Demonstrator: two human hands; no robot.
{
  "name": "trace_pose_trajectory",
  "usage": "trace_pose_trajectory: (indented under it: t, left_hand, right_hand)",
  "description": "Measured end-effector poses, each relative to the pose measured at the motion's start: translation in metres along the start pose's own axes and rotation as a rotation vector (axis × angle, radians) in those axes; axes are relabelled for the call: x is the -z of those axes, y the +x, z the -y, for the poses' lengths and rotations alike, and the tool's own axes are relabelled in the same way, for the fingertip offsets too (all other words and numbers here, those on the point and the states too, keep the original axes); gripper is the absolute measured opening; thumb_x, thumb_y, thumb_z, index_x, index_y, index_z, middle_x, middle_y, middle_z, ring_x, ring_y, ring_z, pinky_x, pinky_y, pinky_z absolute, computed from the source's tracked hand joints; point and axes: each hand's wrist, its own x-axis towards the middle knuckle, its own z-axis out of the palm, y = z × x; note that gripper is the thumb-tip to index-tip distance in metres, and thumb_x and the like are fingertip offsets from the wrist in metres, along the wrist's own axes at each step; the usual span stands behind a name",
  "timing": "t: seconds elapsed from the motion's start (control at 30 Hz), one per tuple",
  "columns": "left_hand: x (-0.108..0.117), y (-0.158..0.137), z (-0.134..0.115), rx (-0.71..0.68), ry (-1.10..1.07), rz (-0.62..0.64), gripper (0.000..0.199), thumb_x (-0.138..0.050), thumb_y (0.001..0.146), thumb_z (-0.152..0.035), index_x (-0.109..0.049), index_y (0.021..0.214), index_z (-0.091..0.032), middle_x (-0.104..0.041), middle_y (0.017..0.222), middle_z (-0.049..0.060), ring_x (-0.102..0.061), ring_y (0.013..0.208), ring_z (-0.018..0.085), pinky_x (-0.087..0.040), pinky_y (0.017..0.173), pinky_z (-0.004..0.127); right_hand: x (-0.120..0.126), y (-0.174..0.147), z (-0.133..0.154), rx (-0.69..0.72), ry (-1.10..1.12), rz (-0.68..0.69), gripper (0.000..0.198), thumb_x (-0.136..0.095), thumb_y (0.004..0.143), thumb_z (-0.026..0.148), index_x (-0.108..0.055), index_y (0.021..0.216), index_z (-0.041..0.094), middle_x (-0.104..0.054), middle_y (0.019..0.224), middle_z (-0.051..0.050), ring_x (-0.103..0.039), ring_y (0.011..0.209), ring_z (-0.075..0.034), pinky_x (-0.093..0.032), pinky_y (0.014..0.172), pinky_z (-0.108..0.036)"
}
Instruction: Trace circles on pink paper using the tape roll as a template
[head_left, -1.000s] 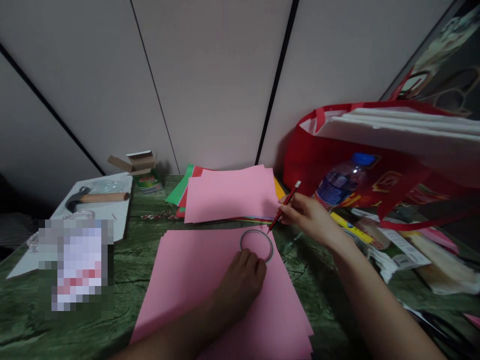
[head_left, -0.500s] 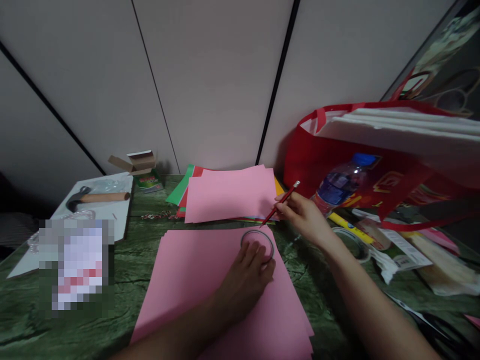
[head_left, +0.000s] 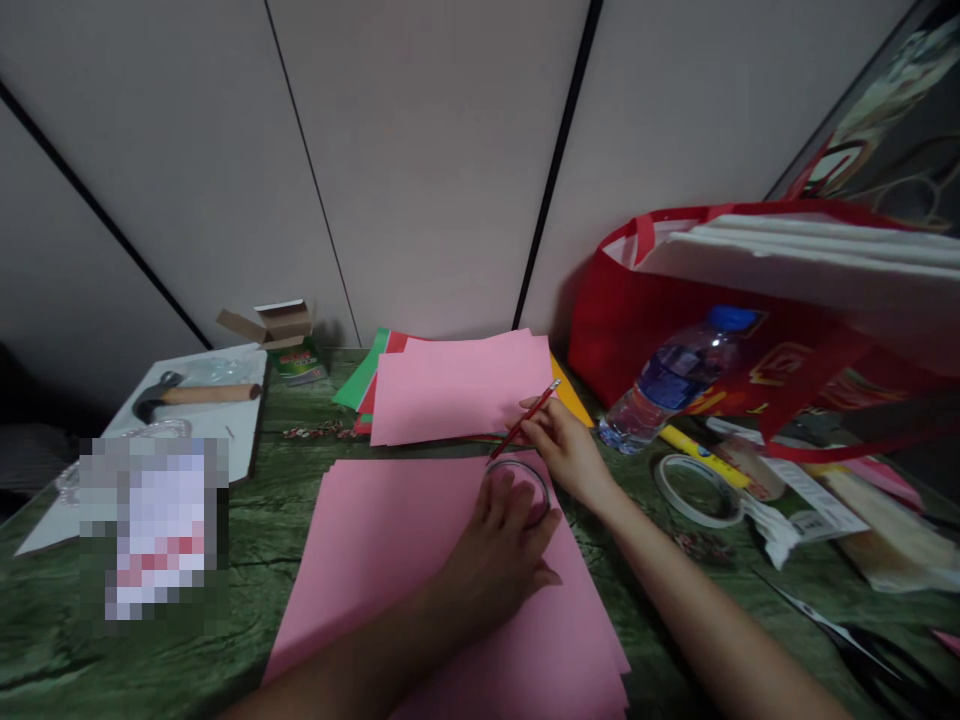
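Observation:
A stack of large pink paper sheets (head_left: 375,530) lies in front of me on the table. Near its far right corner rests a thin, dark-edged ring (head_left: 546,490); its exact kind is unclear. My left hand (head_left: 502,560) presses down over the ring with the fingers stretched and apart, covering its near side. A red pencil (head_left: 529,418) with a pale eraser end is pinched in my right hand (head_left: 566,450). The pencil leans right, its tip down at the far left part of the ring's edge.
Behind lie smaller pink sheets (head_left: 457,390) over coloured paper. On the right are a water bottle (head_left: 667,385), a red bag (head_left: 637,300), a tape roll (head_left: 697,490) and scissors (head_left: 847,630). A hammer (head_left: 202,394) lies on a white board (head_left: 244,430) at left, near an open small box (head_left: 296,355).
My right hand has moved left with the pencil, whose tip has gone from the ring's far side towards its left. My left hand's thumb is spread wider; the ring has barely moved.

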Motion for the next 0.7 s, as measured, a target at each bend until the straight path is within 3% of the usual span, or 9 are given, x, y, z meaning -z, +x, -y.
trace_pose_trajectory:
  t: [0.17, 0.4, 0.6, 0.7]
  left_hand:
    - [-0.007, -0.002, 0.002, -0.025, 0.068, -0.028, 0.067, -0.042, 0.09, -0.059, -0.045, 0.132, -0.007, -0.045, 0.138, 0.019, -0.03, 0.135, 0.037, -0.022, 0.109, 0.054]
    - [-0.011, -0.005, 0.001, -0.044, 0.127, -0.058, 0.064, -0.039, 0.092, -0.058, -0.047, 0.13, -0.007, -0.048, 0.137, 0.019, -0.031, 0.134, 0.038, -0.024, 0.107, 0.056]
    - [-0.014, -0.005, -0.001, -0.04, 0.139, -0.089, 0.059, -0.042, 0.093, -0.053, -0.05, 0.128, -0.005, -0.05, 0.134, 0.018, -0.035, 0.132, 0.039, -0.026, 0.106, 0.055]
    - [-0.012, -0.005, -0.001, -0.035, 0.144, -0.08, 0.058, -0.041, 0.094, -0.052, -0.048, 0.129, -0.007, -0.049, 0.136, 0.018, -0.034, 0.133, 0.038, -0.025, 0.106, 0.055]
  right_hand:
    - [0.004, 0.004, -0.005, -0.093, 0.101, -0.052, 0.029, -0.064, 0.074, 0.043, -0.048, 0.09, 0.024, -0.069, 0.08, -0.003, -0.069, 0.079, -0.022, -0.056, 0.076, -0.04]
    - [0.012, 0.005, -0.006, -0.366, 0.335, -0.033, 0.039, -0.075, 0.063, 0.042, -0.048, 0.082, 0.022, -0.07, 0.075, -0.002, -0.07, 0.075, -0.023, -0.056, 0.062, -0.036]
    - [0.011, 0.003, -0.004, -0.385, 0.369, -0.01, 0.035, -0.075, 0.066, 0.038, -0.048, 0.079, 0.022, -0.07, 0.074, -0.002, -0.071, 0.074, -0.023, -0.058, 0.061, -0.037]
    - [0.009, 0.004, -0.005, -0.322, 0.314, -0.021, 0.037, -0.074, 0.066, 0.042, -0.047, 0.081, 0.022, -0.069, 0.072, 0.0, -0.07, 0.071, -0.021, -0.059, 0.066, -0.039]
